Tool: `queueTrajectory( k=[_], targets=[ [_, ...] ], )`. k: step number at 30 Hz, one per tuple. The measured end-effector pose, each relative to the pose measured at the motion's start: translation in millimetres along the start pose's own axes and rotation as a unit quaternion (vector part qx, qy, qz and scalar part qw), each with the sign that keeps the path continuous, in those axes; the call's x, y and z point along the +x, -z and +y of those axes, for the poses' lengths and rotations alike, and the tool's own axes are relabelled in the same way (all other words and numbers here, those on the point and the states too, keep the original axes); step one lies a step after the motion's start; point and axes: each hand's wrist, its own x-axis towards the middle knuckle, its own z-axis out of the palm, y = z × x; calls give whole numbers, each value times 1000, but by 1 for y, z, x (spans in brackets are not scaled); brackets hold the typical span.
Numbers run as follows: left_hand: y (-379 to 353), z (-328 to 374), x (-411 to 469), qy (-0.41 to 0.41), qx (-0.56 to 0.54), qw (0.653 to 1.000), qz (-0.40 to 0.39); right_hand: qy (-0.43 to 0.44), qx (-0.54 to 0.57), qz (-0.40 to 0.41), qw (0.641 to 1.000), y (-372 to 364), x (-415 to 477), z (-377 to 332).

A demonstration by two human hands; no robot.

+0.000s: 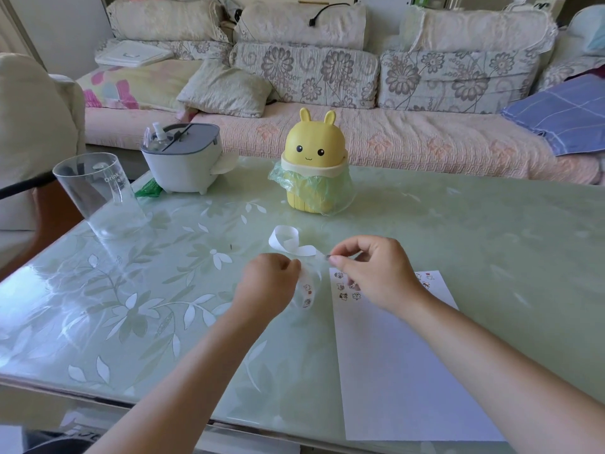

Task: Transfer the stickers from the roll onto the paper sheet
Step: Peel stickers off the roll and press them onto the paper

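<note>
A white sticker strip (288,242) curls on the green table, its used end looped away from me. My left hand (266,283) grips the strip, and a part with small cartoon stickers (307,293) hangs below its fingers. My right hand (373,270) pinches a small sticker (328,256) between thumb and forefinger, just right of the strip and above the top left corner of the white paper sheet (399,362). Several stickers sit near the sheet's top edge, some hidden by my right hand.
A yellow rabbit-shaped bin (312,158) with a green bag stands behind the strip. A clear plastic cup (98,194) and a grey-white container (183,158) are at the far left. A sofa (327,93) runs behind the table. The table's near edge (131,401) is close to me.
</note>
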Motion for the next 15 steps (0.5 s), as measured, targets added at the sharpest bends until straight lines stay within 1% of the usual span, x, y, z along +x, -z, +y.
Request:
queueTrajectory(
  k=[2, 4, 6, 9, 11, 13, 15],
  targets=[
    [-4, 1, 0, -39, 95, 994, 25, -40, 9, 1, 999, 14, 3, 6],
    [-8, 4, -2, -84, 155, 983, 60, -72, 9, -4, 997, 26, 4, 13],
    [-12, 8, -2, -121, 150, 978, 84, -99, 3, -14, 995, 35, 4, 20],
    [-18, 15, -3, -143, 132, 977, 85, -130, -27, -38, 990, 44, 2, 29],
    [-23, 20, -3, -216, 156, 957, 114, -152, -54, -55, 985, 47, 1, 36],
    [-29, 29, -6, -317, 165, 925, 130, -172, -73, -65, 980, 49, -1, 42],
    [-39, 36, -12, -408, 159, 894, 91, -190, -82, -67, 976, 50, 0, 48]
  ],
)
